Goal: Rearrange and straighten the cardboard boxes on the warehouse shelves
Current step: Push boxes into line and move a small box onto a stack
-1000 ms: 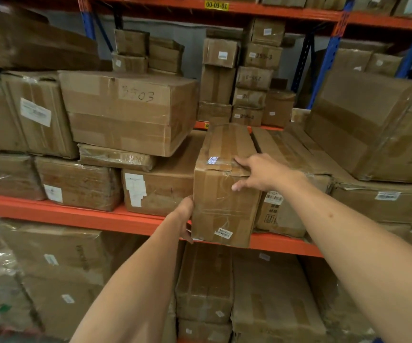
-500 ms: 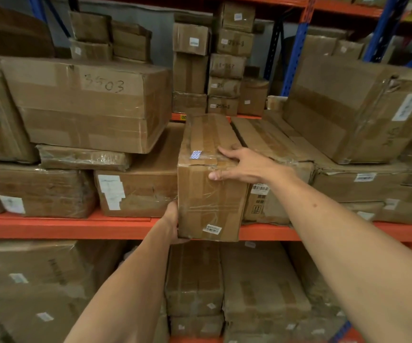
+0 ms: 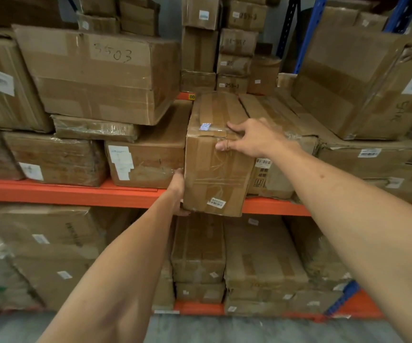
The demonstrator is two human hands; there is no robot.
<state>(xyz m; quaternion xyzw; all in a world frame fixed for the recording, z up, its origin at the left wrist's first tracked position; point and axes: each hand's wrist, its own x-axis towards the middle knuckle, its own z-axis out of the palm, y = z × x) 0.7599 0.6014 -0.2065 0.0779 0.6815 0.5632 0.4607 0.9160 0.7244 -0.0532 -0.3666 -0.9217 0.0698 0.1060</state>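
A long narrow taped cardboard box (image 3: 214,169) sticks out over the front of the orange shelf beam (image 3: 76,194), between neighbouring boxes. My left hand (image 3: 179,189) grips its lower left front corner, fingers tucked underneath. My right hand (image 3: 249,138) lies on its top front edge, thumb on the front face, fingers spread over the top. To its right a similar long box (image 3: 274,174) lies alongside, set further back.
A big box marked 3503 (image 3: 101,73) sits on flatter boxes at left. A large tilted box (image 3: 363,78) rests on the right stack. Small boxes (image 3: 224,45) are piled behind. More boxes (image 3: 261,263) fill the lower shelf. Blue uprights (image 3: 306,33) stand behind.
The view has dropped and drawn closer to the shelf. Both hands keep their hold on the narrow box, which sits slightly further back against its neighbours.
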